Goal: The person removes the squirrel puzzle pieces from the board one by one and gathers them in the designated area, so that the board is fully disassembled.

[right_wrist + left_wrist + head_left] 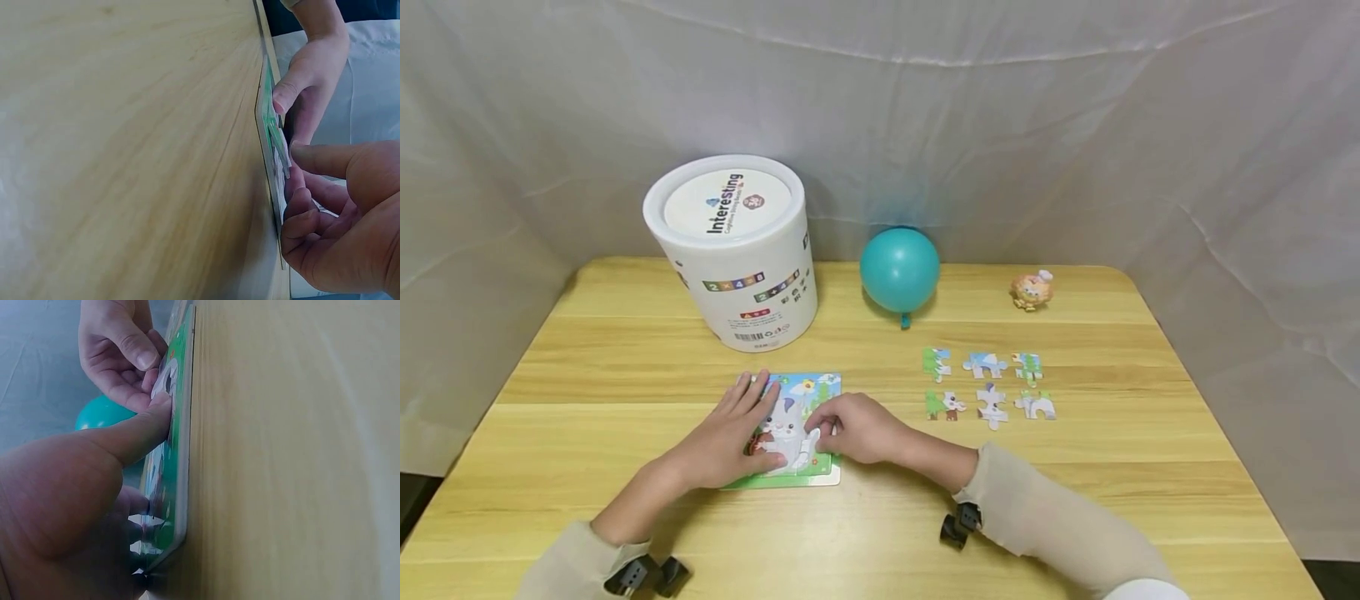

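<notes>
A jigsaw puzzle board (pixel 826 387), printed with a white animal on green ground under blue sky, lies on the wooden table. My left hand (pixel 722 437) rests on its left side with fingers spread and thumb over the lower part. Along the board's right side, my right hand (pixel 867 427) pinches a white puzzle piece (pixel 813 437) between thumb and curled fingers. In the right wrist view that puzzle piece (pixel 281 147) tilts up from the board, one edge raised. The left thumb (pixel 140 428) presses close beside the right fingertips.
Several loose puzzle pieces (pixel 992 406) lie in two rows to the right. Behind the board stands a large white lidded bucket (pixel 745 292). A teal balloon (pixel 899 271) and a small orange figurine (pixel 1032 291) sit near the back edge, before a pale cloth backdrop (pixel 970 125).
</notes>
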Demonstrator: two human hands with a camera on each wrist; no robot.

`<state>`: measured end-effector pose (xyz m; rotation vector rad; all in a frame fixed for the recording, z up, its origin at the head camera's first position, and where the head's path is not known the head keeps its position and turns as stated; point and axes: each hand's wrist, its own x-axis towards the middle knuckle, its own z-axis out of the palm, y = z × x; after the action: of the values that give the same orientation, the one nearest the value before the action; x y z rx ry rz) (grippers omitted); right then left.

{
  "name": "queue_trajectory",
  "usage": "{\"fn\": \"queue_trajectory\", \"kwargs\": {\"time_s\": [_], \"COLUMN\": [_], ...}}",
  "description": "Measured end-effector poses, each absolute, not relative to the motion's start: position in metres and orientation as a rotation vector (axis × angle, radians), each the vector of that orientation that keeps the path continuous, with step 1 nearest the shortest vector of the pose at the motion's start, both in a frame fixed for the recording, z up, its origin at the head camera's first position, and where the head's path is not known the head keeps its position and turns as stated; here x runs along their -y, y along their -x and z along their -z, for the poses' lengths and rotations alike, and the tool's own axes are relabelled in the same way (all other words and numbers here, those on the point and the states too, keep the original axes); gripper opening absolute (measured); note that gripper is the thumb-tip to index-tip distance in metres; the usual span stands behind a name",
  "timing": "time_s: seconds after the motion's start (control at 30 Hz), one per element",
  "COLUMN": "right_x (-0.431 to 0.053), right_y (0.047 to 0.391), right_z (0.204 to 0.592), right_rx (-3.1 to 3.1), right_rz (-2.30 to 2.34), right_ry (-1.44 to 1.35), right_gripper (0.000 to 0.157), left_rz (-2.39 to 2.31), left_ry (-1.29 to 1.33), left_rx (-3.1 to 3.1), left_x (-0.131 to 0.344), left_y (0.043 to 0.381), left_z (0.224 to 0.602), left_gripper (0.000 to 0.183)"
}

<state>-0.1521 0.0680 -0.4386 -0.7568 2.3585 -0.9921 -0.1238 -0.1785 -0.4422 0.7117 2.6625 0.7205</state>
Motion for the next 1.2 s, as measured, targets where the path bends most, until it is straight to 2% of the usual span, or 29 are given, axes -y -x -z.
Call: {"fn": "queue_trajectory", "kwargs": {"time_s": [0.47,0.73,0.93,1.2], "right_x": [-0.070,-0.083,-0.111,-0.172], "right_y": [0.153,0.161,0.169,0.175], "right_z": [0.442,0.436,0.425,0.416], "right_rx": [-2.333,-2.176,-2.099,-2.105], "right_rz": [1.074,1.258,1.303,1.260], "right_ry": [0.762,0.587,0.550,0.580], "right_gripper": [0.017,0.018,0.020,0.022], "left_rz": [-0.719,-0.706,-0.717,-0.711], "left_ry": [-0.703,-0.687,-0.693,-0.692], "left_rx": [-2.651,-2.637,-2.634,-2.635], "left_x": [0.179,0.180,0.180,0.180], "left_y": [0.123,0.124,0.123,0.124], "left_z": [0.442,0.442,0.442,0.446], "left_gripper": [0.099,0.100,0.100,0.101]}}
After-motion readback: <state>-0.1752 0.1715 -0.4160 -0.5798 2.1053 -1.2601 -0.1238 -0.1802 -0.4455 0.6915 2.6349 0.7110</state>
